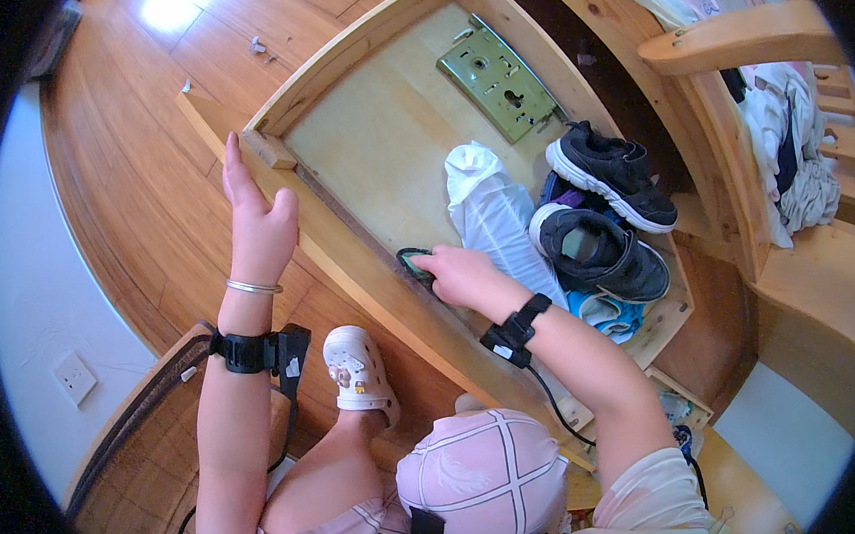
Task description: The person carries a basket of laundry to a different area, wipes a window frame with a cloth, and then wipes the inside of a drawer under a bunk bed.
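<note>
My left hand (pixel 260 211) is at the outer side of a wooden drawer's front panel (pixel 368 286). Its fingers are extended, the thumb stands apart, and nothing is in it; whether it touches the panel I cannot tell. Inside the drawer, my right hand (pixel 463 275) grips a small dark-rimmed item with a green middle (pixel 415 262), close to the front panel. Part of that item is hidden by the hand. Beside my right hand lies a white plastic-wrapped bundle (pixel 499 213). Two black shoes with white soles, one (pixel 610 175) behind the other (pixel 602 254), rest at the drawer's right.
A brass-coloured lock case (pixel 497 78) lies at the drawer's far end. Blue-and-white footwear (pixel 606 313) sits below the shoes. A wooden bed frame with clothes (pixel 803 156) rises at right. My foot in a white clog (pixel 357 372) is on the wooden floor (pixel 135 179).
</note>
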The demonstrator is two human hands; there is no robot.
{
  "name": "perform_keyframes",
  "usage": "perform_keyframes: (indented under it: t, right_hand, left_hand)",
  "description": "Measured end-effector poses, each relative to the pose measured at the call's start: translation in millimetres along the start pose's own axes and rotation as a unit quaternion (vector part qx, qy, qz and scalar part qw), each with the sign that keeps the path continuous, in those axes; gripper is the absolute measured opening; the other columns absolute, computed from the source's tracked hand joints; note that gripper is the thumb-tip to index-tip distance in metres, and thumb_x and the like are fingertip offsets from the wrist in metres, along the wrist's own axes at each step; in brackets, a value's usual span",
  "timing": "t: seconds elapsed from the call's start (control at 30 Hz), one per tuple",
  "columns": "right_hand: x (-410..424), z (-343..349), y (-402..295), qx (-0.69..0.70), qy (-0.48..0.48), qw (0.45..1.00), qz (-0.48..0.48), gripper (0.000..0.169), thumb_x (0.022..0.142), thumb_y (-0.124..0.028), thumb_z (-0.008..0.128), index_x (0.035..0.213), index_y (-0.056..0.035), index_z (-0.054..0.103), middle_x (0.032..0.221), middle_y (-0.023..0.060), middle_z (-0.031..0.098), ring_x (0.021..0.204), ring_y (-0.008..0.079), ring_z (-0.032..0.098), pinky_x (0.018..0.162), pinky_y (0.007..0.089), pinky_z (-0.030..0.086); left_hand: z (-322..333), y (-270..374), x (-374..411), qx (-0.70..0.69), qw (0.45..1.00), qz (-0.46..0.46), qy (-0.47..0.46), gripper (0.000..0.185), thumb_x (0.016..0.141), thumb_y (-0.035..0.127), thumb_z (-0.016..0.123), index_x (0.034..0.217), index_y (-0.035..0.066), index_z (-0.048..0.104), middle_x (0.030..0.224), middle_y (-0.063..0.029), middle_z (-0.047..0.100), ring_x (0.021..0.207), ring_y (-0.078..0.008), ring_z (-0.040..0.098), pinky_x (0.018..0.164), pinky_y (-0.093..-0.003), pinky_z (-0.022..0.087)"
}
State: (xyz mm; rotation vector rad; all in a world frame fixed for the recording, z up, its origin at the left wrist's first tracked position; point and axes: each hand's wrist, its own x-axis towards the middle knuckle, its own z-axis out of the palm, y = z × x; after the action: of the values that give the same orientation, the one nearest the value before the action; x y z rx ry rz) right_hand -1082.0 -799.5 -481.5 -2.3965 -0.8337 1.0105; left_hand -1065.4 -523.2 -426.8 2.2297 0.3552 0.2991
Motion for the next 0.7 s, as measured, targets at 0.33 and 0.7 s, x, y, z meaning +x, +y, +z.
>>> perform_keyframes:
  t: [0.33,0.7]
  right_hand:
    - [-74,35,32,-0.057,-0.035,0.997,-0.045,0.03,0.085,-0.008,0.054,0.114,-0.013,0.058,0.096,0.0125,0.057,0.089,0.0327,0.063,0.071,0.0436,0.054]
    - [-81,28,28,-0.082,0.075,0.99,-0.092,0.032,0.083,-0.006,0.052,0.115,-0.008,0.056,0.104,0.0144,0.056,0.096,0.0329,0.062,0.071,0.0431,0.056]
  left_hand:
    - [-2,5,-3,-0.015,0.999,-0.031,-0.003,0.078,0.08,0.001,0.047,0.151,-0.001,0.015,0.152,-0.0245,0.025,0.143,-0.0366,0.021,0.117,-0.0393,0.019]
    - [-1,4,-3,-0.021,0.999,-0.024,0.0,0.077,0.08,0.001,0.048,0.15,-0.002,0.017,0.151,-0.0241,0.026,0.142,-0.0367,0.024,0.117,-0.04,0.021]
